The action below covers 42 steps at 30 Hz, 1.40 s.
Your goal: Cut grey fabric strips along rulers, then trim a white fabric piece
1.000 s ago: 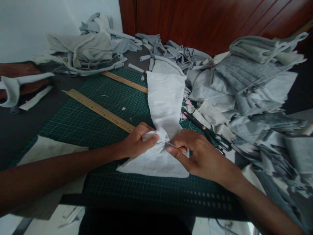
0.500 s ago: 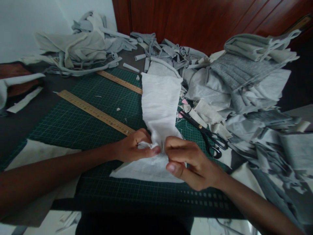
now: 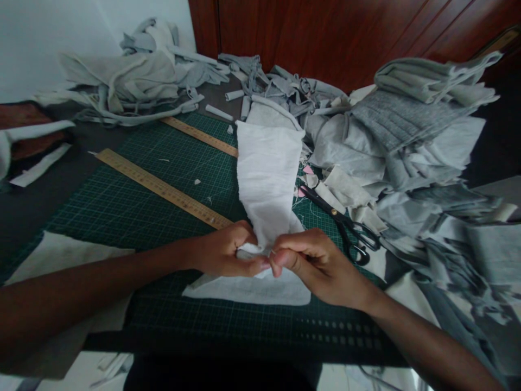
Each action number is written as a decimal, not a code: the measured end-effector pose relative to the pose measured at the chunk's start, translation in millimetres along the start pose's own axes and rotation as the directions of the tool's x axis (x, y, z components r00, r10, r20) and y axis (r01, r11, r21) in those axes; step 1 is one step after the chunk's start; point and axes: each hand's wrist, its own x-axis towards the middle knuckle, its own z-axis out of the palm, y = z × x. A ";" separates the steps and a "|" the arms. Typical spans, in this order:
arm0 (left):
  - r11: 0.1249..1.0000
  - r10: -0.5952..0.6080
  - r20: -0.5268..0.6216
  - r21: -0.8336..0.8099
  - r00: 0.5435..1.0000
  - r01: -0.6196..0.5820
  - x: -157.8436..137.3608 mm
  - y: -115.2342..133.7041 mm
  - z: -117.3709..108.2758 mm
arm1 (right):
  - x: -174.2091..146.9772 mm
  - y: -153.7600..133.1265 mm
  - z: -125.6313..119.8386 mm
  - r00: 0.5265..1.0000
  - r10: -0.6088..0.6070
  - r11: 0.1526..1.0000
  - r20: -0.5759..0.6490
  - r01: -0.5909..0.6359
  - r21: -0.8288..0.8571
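A strip of white fabric (image 3: 268, 174) runs down the middle of the cutting mat, bunched up partway along, its near end spread flat below my hands. The bunched part is gripped between the thumb and fingers of my left hand (image 3: 232, 250). My right hand (image 3: 313, 260) is closed in a pinch at the tip of my left thumb, over the fabric. What its fingertips hold, if anything, is too small to make out. Black-handled scissors (image 3: 340, 217) lie to the right of the fabric.
Two wooden rulers, a near one (image 3: 163, 187) and a far one (image 3: 199, 136), lie on the green cutting mat (image 3: 191, 315). Grey fabric heaps (image 3: 134, 81) stand at the back left, with stacked grey cloth (image 3: 407, 114) on the right. A pale cloth piece (image 3: 69, 255) lies under my left forearm.
My right hand has moved slightly left and turned, its thumb and finger now pinched together against my left thumb tip. My left hand keeps its hold on the bunched fabric.
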 end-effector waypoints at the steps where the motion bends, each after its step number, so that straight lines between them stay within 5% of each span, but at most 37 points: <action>1: 1.000 -0.010 -0.011 0.010 1.000 0.010 0.0 0.6 0.6 | 0.4 -0.3 -0.5 1.000 -0.001 1.000 0.003 0.001 -0.007; 5: 0.994 -0.079 -0.084 0.068 0.993 0.085 -2.1 1.7 3.0 | 4.8 -2.0 -2.1 0.998 -0.006 1.000 -0.065 0.008 0.021; 9: 0.988 -0.128 -0.146 0.067 0.981 0.139 -4.9 -2.2 4.4 | 8.2 0.1 -4.0 0.992 0.034 0.974 -0.120 -0.006 0.224; 14: 0.995 -0.093 -0.087 -0.053 0.992 0.089 -2.0 -1.8 3.8 | 8.5 10.4 -2.5 0.988 0.134 0.820 -0.079 -0.065 0.569; 19: 0.987 -0.156 -0.091 -0.047 0.984 0.152 -0.6 1.8 2.7 | 9.8 9.7 -3.8 0.980 0.147 0.753 -0.134 -0.023 0.657; 22: 0.987 -0.158 -0.096 -0.039 0.983 0.155 -1.3 1.5 3.3 | 8.9 1.5 -7.4 0.981 0.078 0.883 -0.177 0.014 0.469; 25: 0.989 -0.147 -0.126 -0.013 0.981 0.146 -1.9 0.6 3.9 | 6.8 -4.2 -8.8 0.965 -0.048 0.999 -0.257 0.039 -0.038; 28: 0.982 -0.187 -0.133 -0.003 0.973 0.189 -2.4 0.0 4.1 | 4.3 -0.5 -5.9 0.947 -0.230 0.895 -0.226 0.114 -0.431; 32: 0.976 -0.210 -0.156 0.027 0.965 0.217 -2.7 -0.7 4.2 | 2.4 6.8 -0.6 0.924 -0.322 0.789 -0.205 0.143 -0.597; 35: 0.978 -0.184 -0.162 0.063 0.969 0.197 -2.1 -1.0 4.0 | 3.3 1.0 -2.7 0.929 -0.255 0.878 -0.267 0.106 -0.466; 38: 0.985 -0.153 -0.122 0.064 0.981 0.161 -1.2 -1.2 3.5 | 4.8 -7.9 -10.7 0.953 -0.031 0.995 -0.300 0.002 -0.098; 42: 0.990 -0.131 -0.111 0.036 0.985 0.136 -1.3 -1.3 3.6 | 4.8 -10.0 -19.1 0.977 0.098 0.934 -0.189 -0.025 0.355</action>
